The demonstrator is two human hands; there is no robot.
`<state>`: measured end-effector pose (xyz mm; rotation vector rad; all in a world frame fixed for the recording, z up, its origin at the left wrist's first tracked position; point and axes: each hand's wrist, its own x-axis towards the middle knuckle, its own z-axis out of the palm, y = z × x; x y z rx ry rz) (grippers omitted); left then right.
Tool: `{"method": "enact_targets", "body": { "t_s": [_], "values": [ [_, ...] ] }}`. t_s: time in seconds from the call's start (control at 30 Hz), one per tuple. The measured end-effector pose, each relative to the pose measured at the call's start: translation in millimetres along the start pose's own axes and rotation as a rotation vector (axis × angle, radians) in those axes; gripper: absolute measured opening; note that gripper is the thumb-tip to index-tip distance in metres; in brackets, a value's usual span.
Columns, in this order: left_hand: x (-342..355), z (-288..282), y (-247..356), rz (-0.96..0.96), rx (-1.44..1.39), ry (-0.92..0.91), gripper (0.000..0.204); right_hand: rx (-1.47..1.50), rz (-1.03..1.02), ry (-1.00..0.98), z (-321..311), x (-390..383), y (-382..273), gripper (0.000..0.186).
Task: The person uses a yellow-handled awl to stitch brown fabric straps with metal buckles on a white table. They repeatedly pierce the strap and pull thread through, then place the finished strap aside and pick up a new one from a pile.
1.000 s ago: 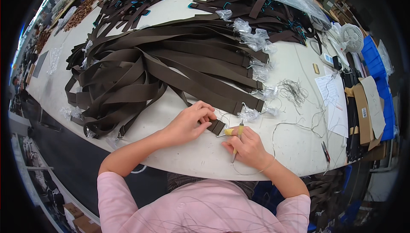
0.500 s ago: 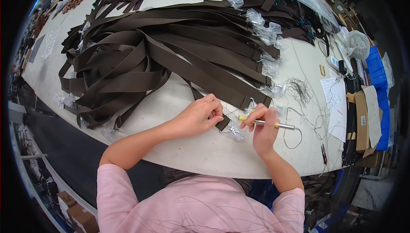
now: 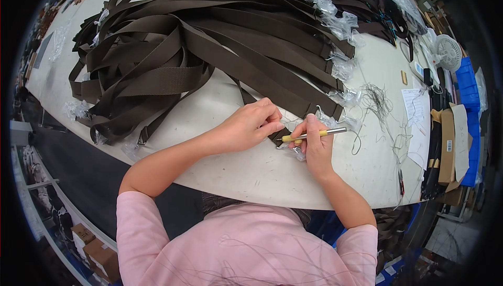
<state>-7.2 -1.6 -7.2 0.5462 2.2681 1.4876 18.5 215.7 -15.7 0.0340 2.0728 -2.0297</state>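
My left hand [image 3: 255, 123] is closed with fingertips pinched at the end of a dark brown webbing strap [image 3: 283, 137]; the hand covers part of this strap. A wire-like metal hook partly wrapped in clear plastic [image 3: 297, 153] is attached at that end. My right hand [image 3: 317, 147] grips a pen-shaped tool [image 3: 325, 132] with a yellow grip and silver shaft. The tool's narrow tip points left and meets or hovers over the strap end. Above my hands lies a large bundle of brown straps [image 3: 157, 66], with plastic-wrapped hooks [image 3: 343, 66] along its right end.
Loose thread [image 3: 377, 100] lies right of the straps. Small snips [image 3: 401, 182], a paper sheet [image 3: 416, 123], a white fan [image 3: 448, 52], an open cardboard box [image 3: 453, 147] and blue bins [image 3: 469, 89] line the right side. More dark straps [image 3: 361, 11] lie at the far side.
My right hand has moved left and turned the tool, bringing its yellow end over the strap end. My left hand stays by the strap. The whole view has shifted slightly.
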Motion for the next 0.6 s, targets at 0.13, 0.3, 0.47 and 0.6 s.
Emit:
{"method": "enact_targets", "body": {
  "t_s": [0.13,0.3,0.47,0.6],
  "values": [
    [0.4,1.2,-0.5,-0.001,0.011,0.008,0.023,-0.032,0.001,0.006,1.4,0.2,-0.9,0.053],
    [0.5,0.5,0.6,-0.011,0.017,0.009,0.024,-0.073,-0.008,-0.008,1.4,0.2,-0.7,0.053],
    [1.0,1.1,-1.7,0.003,0.03,0.016,0.025,-0.079,-0.006,-0.009,3.4,-1.3,-3.2,0.052],
    [1.2,1.7,-1.1,-0.01,0.046,0.023,0.024,-0.058,-0.007,-0.022,3.4,-1.2,-2.5,0.051]
  ]
}}
